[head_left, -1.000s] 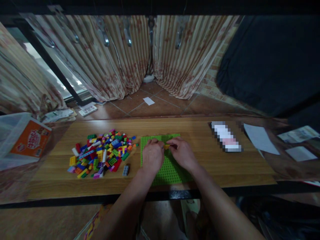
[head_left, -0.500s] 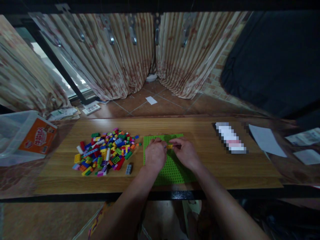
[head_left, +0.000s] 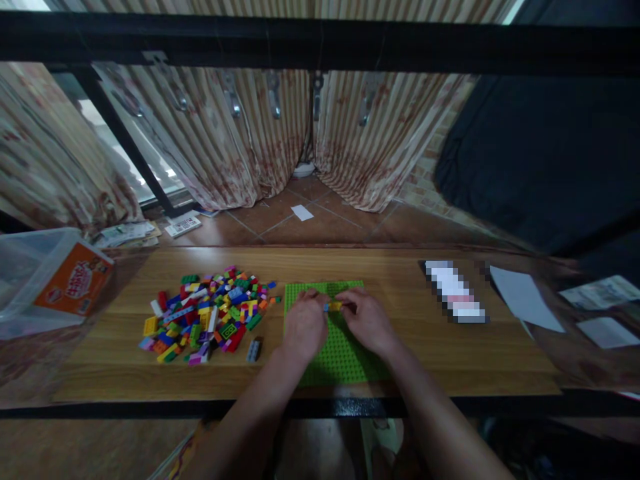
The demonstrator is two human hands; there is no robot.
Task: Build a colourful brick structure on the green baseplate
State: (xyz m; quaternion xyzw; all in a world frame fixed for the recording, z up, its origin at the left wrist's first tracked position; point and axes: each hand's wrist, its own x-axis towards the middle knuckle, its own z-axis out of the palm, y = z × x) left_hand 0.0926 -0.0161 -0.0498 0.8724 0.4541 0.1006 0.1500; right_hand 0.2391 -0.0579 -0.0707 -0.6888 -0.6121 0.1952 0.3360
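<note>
Over the far half of a green studded baseplate, my left hand and my right hand face each other with fingers pinched. Between the fingertips are small building bricks: a yellow brick towards my right fingers and a bit of blue brick at my left ones. Both hands seem to grip this small piece; whether the bricks are joined is too small to tell. My fingers hide part of them and some of the plate.
A heap of mixed coloured bricks lies on the wooden table to the left. One grey brick sits between heap and baseplate. A blurred-out phone-like object and white paper are at the right; a clear plastic bin stands far left.
The view has tilted up a little, so the table appears lower. My hands stay together over the baseplate, and the blue and yellow bricks show more clearly between the fingertips.
</note>
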